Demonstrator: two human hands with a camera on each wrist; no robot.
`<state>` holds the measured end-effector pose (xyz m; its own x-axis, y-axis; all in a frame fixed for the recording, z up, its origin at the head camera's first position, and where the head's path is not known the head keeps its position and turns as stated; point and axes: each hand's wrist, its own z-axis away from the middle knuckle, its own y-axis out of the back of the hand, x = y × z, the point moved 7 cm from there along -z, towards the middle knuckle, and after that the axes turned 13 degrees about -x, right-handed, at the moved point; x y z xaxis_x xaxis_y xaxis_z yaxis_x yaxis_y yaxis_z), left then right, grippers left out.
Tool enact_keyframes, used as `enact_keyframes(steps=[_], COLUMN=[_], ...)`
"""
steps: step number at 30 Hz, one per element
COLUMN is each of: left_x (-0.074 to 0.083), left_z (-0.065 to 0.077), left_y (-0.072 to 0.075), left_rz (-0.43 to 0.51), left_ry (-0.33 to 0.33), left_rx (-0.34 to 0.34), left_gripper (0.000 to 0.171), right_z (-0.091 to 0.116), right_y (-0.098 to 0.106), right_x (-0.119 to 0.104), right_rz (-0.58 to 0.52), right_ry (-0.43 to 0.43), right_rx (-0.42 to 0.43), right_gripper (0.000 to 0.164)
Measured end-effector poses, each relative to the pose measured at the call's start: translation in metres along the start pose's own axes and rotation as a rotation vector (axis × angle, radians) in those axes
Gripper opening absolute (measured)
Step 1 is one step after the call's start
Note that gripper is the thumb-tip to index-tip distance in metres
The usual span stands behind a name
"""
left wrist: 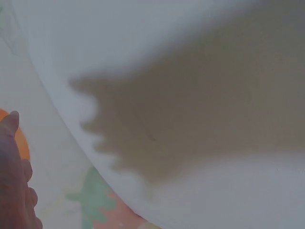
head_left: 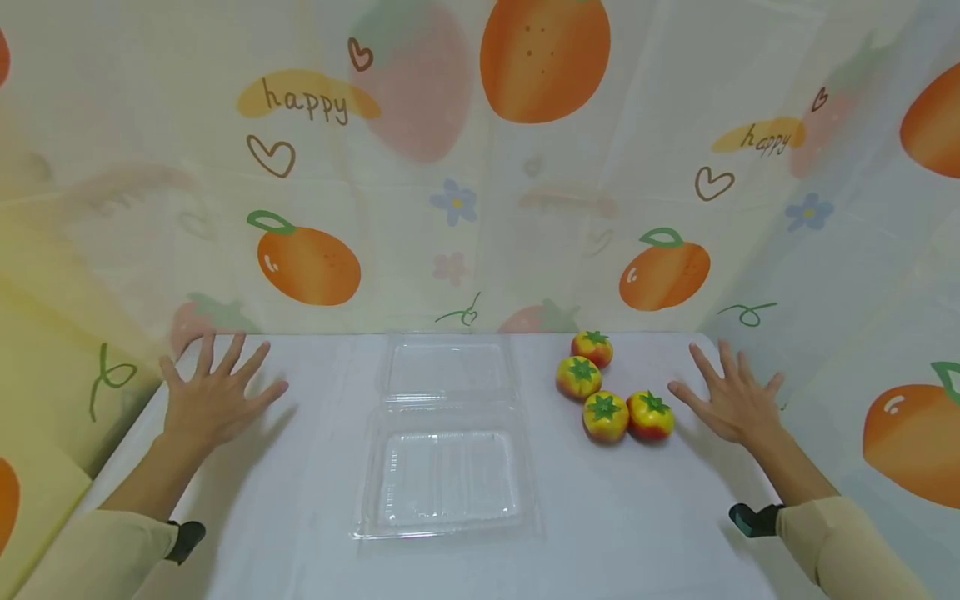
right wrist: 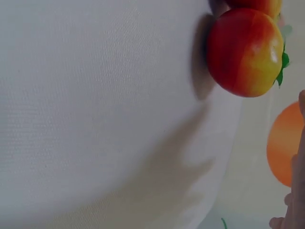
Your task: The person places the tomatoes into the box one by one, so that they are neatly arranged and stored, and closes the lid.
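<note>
My left hand point(head_left: 210, 404) hovers over the left part of the table with its fingers spread, touching nothing. On the other side my right hand point(head_left: 735, 400) is held up in the same way, just right of the fruit. Between them lies a clear plastic clamshell box point(head_left: 450, 529), its lid laid back toward the wall. Several red-yellow persimmon-like fruits with green leafy tops sit right of the box: one at the back point(head_left: 591, 350), others in front of it. The rightmost fruit point(head_left: 651, 417) is nearest my right hand; a fruit point(right wrist: 245, 52) shows large in the right wrist view.
A white cloth covers the table point(head_left: 300, 533). Behind and at both sides hang curtains point(head_left: 405, 208) printed with oranges, strawberries and the word happy. Dark bands with small devices sit at both wrists.
</note>
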<state>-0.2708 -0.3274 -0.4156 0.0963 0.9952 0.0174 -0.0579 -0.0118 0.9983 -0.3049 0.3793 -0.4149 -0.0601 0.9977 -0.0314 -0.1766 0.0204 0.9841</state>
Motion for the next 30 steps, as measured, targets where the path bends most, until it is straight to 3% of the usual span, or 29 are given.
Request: enact_keyframes(steps=[7,12,17,21,25,30], left_x=[0.031,0.051,0.072,0.086,0.099,0.114], left_z=[0.003,0.004,0.004,0.005,0.007,0.009], left_y=[-0.001,0.000,0.003,0.002,0.002,0.002], left_rz=[-0.049,-0.064,-0.074,-0.064,-0.034,-0.043], left_ry=[-0.092,-0.152,-0.265,-0.329,-0.368,-0.428], left_rx=[0.008,0.007,0.025,-0.017,-0.048,-0.026], left_gripper=[0.074,0.073,0.069,0.068,0.069,0.067], right_z=[0.006,0.012,0.015,0.018,0.021,0.022], right_y=[-0.005,-0.012,-0.016,-0.018,-0.023,-0.031], right_x=[-0.009,-0.014,-0.019,-0.025,-0.028,-0.027], right_rz=[-0.036,-0.183,-0.365,-0.498,-0.564,-0.632], right_ry=[0.055,0.096,0.139,0.191,0.218,0.235], right_rx=[-0.086,-0.153,-0.200,-0.230,-0.252,-0.255], right_gripper=[0.091,0.093,0.099,0.102,0.097,0.087])
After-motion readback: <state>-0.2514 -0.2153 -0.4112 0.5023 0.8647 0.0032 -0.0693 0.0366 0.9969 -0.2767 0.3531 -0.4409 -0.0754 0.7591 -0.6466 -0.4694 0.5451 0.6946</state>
